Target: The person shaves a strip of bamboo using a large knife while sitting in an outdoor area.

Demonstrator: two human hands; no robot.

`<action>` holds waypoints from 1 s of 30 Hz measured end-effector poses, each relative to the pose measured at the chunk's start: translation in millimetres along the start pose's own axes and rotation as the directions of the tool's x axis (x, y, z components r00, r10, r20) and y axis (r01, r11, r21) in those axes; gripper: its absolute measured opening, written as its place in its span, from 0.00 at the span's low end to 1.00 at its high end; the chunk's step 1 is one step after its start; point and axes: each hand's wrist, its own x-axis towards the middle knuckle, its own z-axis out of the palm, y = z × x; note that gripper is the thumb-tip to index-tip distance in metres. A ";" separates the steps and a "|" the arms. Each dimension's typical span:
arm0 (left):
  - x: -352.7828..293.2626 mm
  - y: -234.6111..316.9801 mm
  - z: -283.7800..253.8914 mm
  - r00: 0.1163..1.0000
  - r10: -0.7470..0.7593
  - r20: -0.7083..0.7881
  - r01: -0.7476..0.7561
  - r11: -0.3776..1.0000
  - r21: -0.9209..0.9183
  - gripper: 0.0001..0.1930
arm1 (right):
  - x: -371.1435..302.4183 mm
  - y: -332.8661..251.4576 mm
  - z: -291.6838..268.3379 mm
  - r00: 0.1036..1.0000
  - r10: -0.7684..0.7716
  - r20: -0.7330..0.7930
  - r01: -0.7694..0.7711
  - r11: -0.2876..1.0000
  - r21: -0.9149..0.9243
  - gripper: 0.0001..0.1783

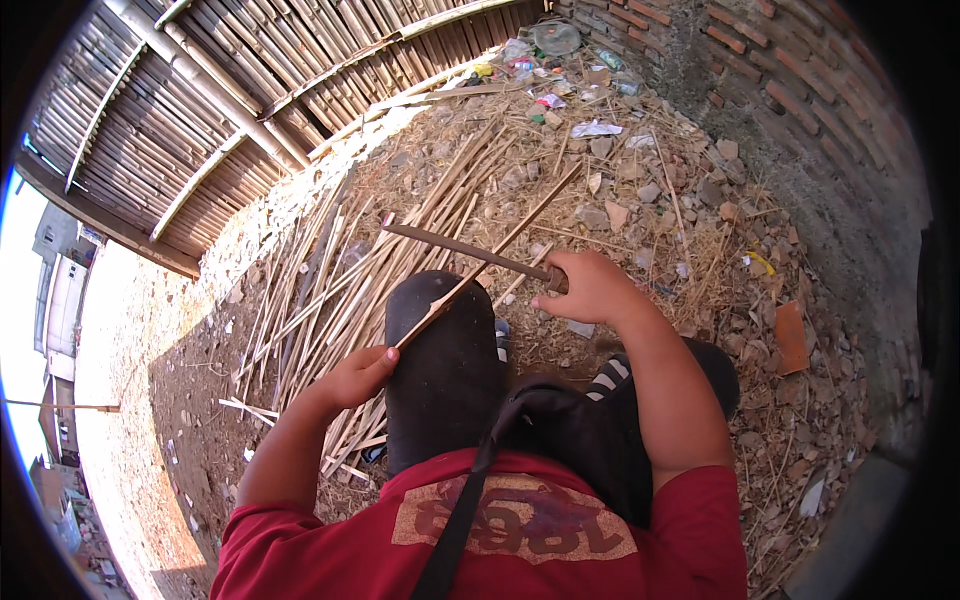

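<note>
My left hand (358,379) is closed around the near end of a long, thin bamboo strip (440,305), beside my bent left knee. The strip slants up and away to the right, passing over the knee. In my right hand (592,287) is the handle of a machete (450,246), its long, dark blade pointing left. Blade and strip cross in front of the knee; whether they touch I cannot tell. Beyond and to the left of the knee, many loose bamboo strips (330,310) lie in a heap on the ground.
A bamboo slat wall (215,95) stands at the far left, and a brick wall (800,110) runs along the right. Rubble (640,190), dry straw and litter cover the ground between. An orange tile piece (791,338) lies right of my knee.
</note>
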 end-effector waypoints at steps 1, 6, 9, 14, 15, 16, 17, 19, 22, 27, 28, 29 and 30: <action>0.2 1.0 0.8 1.000 0.020 -0.008 -0.019 1.000 0.019 0.32 | -0.2 -2.5 2.2 1.000 -0.005 -0.002 0.005 1.000 -0.030 0.22; 2.4 5.4 -0.2 0.999 0.032 -0.018 -0.031 0.997 0.071 0.32 | 9.1 18.2 4.7 0.996 0.075 -0.044 -0.078 0.994 -0.074 0.17; 8.4 3.9 -7.1 0.996 -0.078 0.036 0.077 0.997 0.029 0.32 | 8.2 23.7 4.5 0.992 0.101 -0.077 -0.107 0.990 -0.089 0.16; 7.6 4.2 -11.6 0.995 -0.080 0.063 0.076 0.995 0.070 0.33 | 9.4 -0.6 9.7 0.999 -0.025 0.029 0.030 0.981 -0.191 0.17; 2.9 7.5 -11.1 0.995 -0.082 0.054 0.076 0.992 0.097 0.33 | 15.4 7.5 9.6 0.998 0.002 0.061 0.006 0.992 -0.128 0.17; 2.0 13.3 -8.4 0.997 -0.078 0.028 0.073 0.986 0.151 0.34 | 17.0 16.0 9.6 0.996 0.035 0.087 -0.029 0.997 -0.070 0.17; 1.1 19.5 -4.4 0.997 -0.073 0.001 0.072 0.976 0.204 0.35 | 15.8 23.9 13.2 0.989 0.071 0.129 -0.064 0.996 -0.058 0.18; 3.3 27.1 -3.3 0.998 -0.047 -0.038 0.055 0.960 0.274 0.36 | 19.4 32.3 9.9 0.973 0.126 0.194 -0.118 0.992 -0.050 0.21; 0.4 24.1 -5.3 0.998 -0.027 -0.053 0.045 0.929 0.368 0.36 | 13.7 1.6 10.2 0.985 0.106 0.136 -0.091 0.989 -0.117 0.21; 2.5 25.4 3.7 0.988 0.144 -0.063 -0.108 0.915 0.388 0.35 | 15.4 21.3 18.9 0.985 0.105 0.134 -0.092 0.991 -0.100 0.21; 4.3 27.2 5.0 0.968 0.234 -0.087 -0.172 0.878 0.447 0.35 | 18.0 30.2 13.8 0.984 0.132 0.120 -0.125 0.990 -0.068 0.21; 6.7 29.8 3.0 0.976 0.206 -0.075 -0.150 0.877 0.456 0.35 | 19.8 37.7 9.3 0.981 0.160 0.105 -0.157 0.987 -0.035 0.21; 6.7 29.6 -0.1 0.983 0.167 -0.073 -0.115 0.879 0.463 0.35 | 19.2 34.9 8.6 0.981 0.166 0.096 -0.161 0.985 -0.060 0.21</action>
